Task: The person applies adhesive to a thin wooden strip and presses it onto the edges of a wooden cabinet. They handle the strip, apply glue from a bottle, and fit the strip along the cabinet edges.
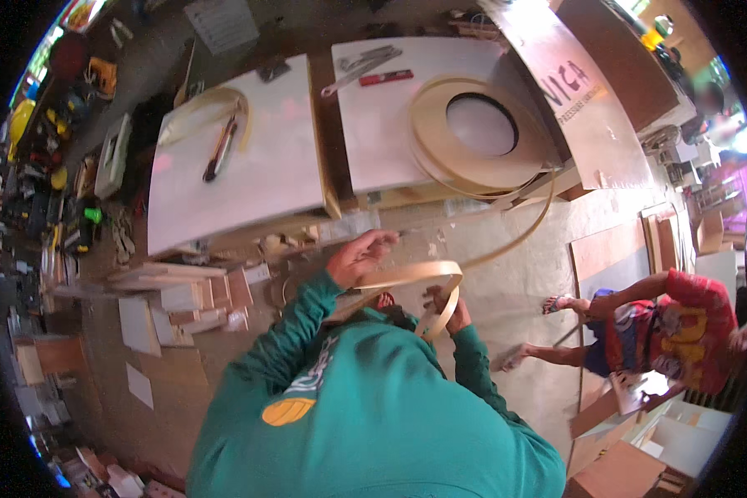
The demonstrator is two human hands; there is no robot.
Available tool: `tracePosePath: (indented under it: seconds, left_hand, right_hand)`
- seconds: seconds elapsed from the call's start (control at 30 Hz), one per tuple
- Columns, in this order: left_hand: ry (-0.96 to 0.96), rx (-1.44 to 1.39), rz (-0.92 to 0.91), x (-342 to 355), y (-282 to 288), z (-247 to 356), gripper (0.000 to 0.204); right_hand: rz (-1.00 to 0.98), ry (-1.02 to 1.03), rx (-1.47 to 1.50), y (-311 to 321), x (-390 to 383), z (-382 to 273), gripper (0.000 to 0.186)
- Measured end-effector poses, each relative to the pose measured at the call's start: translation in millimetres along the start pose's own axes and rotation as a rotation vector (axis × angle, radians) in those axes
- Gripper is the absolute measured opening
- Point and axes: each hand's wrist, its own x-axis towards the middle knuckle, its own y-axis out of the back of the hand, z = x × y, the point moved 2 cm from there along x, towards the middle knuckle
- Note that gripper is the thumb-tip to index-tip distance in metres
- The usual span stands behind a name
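Head view: left hand (362,258) angled rightward

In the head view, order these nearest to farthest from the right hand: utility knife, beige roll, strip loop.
1. Strip loop: at the right hand.
2. Beige roll: ahead, on the right white panel.
3. Utility knife: farther off, leftward, on the left white panel.

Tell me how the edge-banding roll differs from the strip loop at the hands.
The edge-banding roll lies flat on the right-hand white panel; the strip loop curls in the air. The roll is wound into a broad disc; the loop is open and loose. Both are pale tan.
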Motion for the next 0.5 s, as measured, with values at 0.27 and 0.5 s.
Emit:
tracePosePath:
  seconds: [0.27, 0.5]
  left_hand:
    - [0.258, -0.27, -0.158, -42, -19, -95, 0.05]
    - [0.045, -0.143, -0.475, -72, -75, -126, 0.038]
  right_hand:
    - [0.019, 0.063, 0.242, -26, 8, -38, 0.03]
    - [0.071, 0.026, 0.708, -43, -1, -81, 0.02]
